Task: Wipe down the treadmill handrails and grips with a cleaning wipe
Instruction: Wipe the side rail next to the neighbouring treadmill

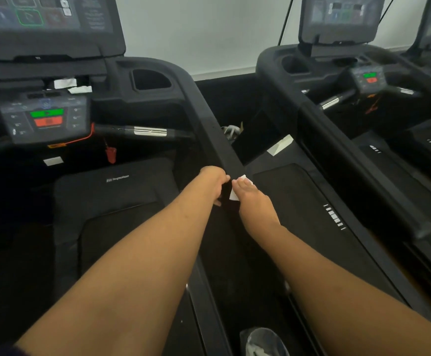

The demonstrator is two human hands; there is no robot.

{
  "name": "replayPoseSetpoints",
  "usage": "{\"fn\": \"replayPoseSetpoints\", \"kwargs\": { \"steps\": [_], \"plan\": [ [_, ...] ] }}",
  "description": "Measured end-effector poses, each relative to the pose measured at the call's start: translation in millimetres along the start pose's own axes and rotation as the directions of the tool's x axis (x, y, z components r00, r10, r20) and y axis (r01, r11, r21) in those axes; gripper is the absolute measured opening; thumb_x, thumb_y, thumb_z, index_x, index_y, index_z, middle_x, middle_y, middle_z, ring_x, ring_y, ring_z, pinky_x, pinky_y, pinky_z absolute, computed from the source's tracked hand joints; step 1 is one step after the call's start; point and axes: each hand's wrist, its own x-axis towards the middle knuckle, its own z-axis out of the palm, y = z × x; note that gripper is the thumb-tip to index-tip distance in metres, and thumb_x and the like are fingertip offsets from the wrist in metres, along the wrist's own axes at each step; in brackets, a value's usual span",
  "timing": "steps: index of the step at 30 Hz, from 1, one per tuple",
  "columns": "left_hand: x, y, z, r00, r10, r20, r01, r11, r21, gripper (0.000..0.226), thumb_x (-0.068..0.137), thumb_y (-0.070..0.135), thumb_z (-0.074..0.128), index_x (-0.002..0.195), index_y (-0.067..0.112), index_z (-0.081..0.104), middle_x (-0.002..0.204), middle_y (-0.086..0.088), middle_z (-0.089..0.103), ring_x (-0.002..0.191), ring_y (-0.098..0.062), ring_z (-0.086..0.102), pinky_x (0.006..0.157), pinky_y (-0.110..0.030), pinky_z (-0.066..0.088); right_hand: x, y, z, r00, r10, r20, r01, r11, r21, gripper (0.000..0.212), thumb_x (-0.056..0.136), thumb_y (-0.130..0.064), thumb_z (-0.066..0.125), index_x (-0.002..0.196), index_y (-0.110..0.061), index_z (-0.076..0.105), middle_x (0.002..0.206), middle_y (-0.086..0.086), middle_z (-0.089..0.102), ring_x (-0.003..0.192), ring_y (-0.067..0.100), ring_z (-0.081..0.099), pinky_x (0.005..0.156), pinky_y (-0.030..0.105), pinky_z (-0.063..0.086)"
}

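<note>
The treadmill's black right handrail (209, 124) runs from the console down to its near end at the frame's middle. My left hand (214, 183) grips that near end from the left side. My right hand (254, 201) holds a white cleaning wipe (236, 192) against the rail's end from the right, fingers curled over the wipe. The silver-banded front grip bar (149, 131) sits below the control panel (45, 119). The left handrail is out of view.
A second treadmill (363, 140) stands close on the right, its own handrail parallel to mine. White papers (73, 86) lie on the console shelf. A red safety clip (111, 154) hangs under the panel. A clear plastic item (263, 341) lies at the bottom.
</note>
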Motion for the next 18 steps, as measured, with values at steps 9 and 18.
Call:
{"fn": "replayPoseSetpoints", "kwargs": {
  "steps": [9, 18],
  "plan": [
    [12.6, 4.6, -6.8, 0.994, -0.044, 0.095, 0.042, 0.999, 0.028, 0.05, 0.1, 0.005, 0.054, 0.15, 0.006, 0.044, 0.141, -0.014, 0.054, 0.137, -0.03, 0.047, 0.115, -0.045, 0.038, 42.1, -16.6, -5.4, 0.999, 0.009, -0.034, -0.009, 1.0, 0.005, 0.082, 0.09, -0.004, 0.063, 0.155, -0.017, 0.016, 0.159, 0.005, 0.023, 0.144, 0.022, 0.031, 0.109, 0.037, 0.038],
    [21.1, 14.4, -4.4, 0.989, -0.109, 0.102, 0.106, 0.994, 0.034, 0.069, 0.094, 0.021, 0.071, 0.153, 0.01, 0.038, 0.155, -0.008, 0.042, 0.145, -0.033, 0.035, 0.121, -0.046, 0.027, 36.2, -7.7, 0.9, 0.996, 0.088, -0.021, -0.087, 0.996, 0.025, 0.105, 0.087, 0.0, 0.066, 0.155, -0.022, -0.011, 0.158, 0.008, 0.029, 0.121, 0.024, 0.058, 0.089, 0.037, 0.054]
  ]
}}
